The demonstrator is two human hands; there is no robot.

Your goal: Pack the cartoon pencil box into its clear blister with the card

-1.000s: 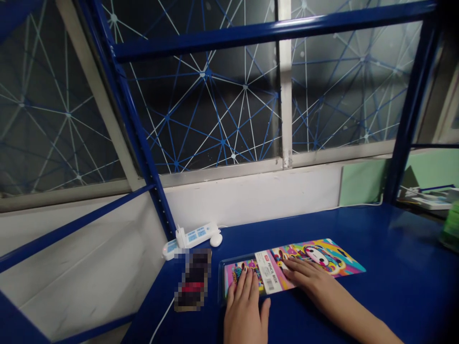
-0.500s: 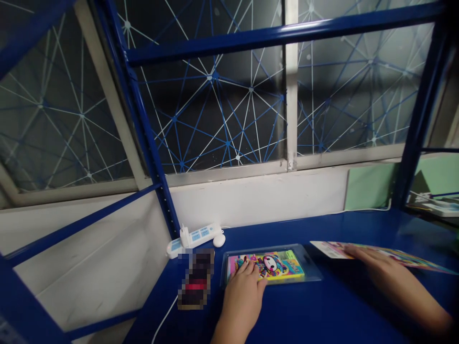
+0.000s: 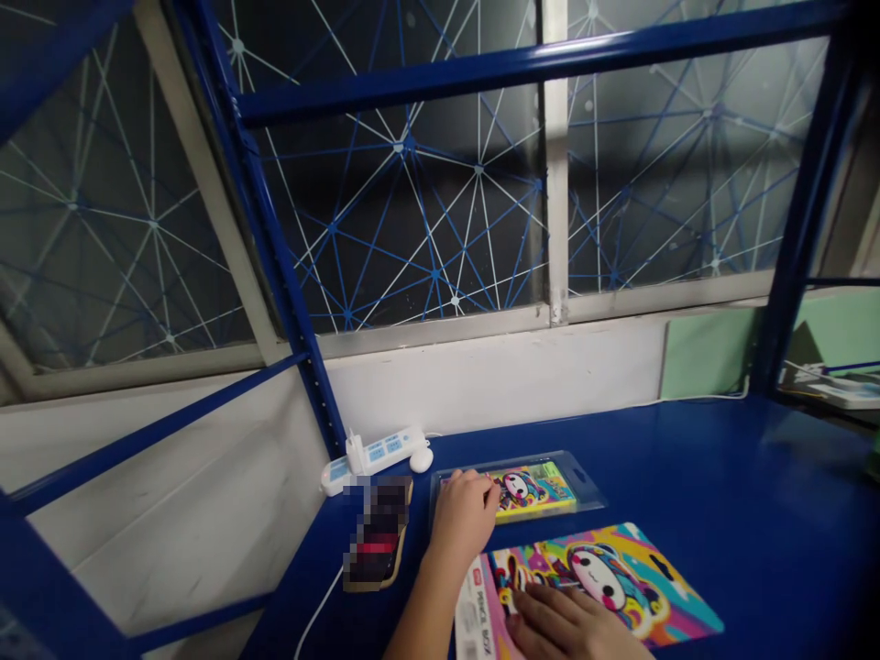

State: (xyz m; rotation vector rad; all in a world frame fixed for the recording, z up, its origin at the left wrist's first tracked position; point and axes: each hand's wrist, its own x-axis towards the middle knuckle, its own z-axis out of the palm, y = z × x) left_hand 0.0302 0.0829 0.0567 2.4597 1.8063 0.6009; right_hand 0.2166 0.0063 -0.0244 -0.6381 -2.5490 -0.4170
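Note:
In the head view a brightly printed pencil box (image 3: pixel 533 490) with a cartoon character lies in a clear plastic tray (image 3: pixel 588 492) on the blue tabletop. My left hand (image 3: pixel 467 509) is over the left end of the box, fingers bent and close together, covering that end. Nearer to me lies a flat printed card (image 3: pixel 660 587) with the same character and a white strip reading "PENCIL BOX". My right hand (image 3: pixel 567 623) rests flat on the card, fingers stretched out; its lower part is cut off by the frame.
Left of the box lies a phone (image 3: pixel 378 541), partly pixelated, with a white cable. Behind it stand a white power strip (image 3: pixel 378 454) and a small white round object (image 3: pixel 422 459). Blue metal posts and a bar (image 3: pixel 481 78) frame the table before a window.
My right hand has brought the card from the right side down onto the table in front of the box. The box and tray have shifted slightly back, and my left hand's fingers have bent.

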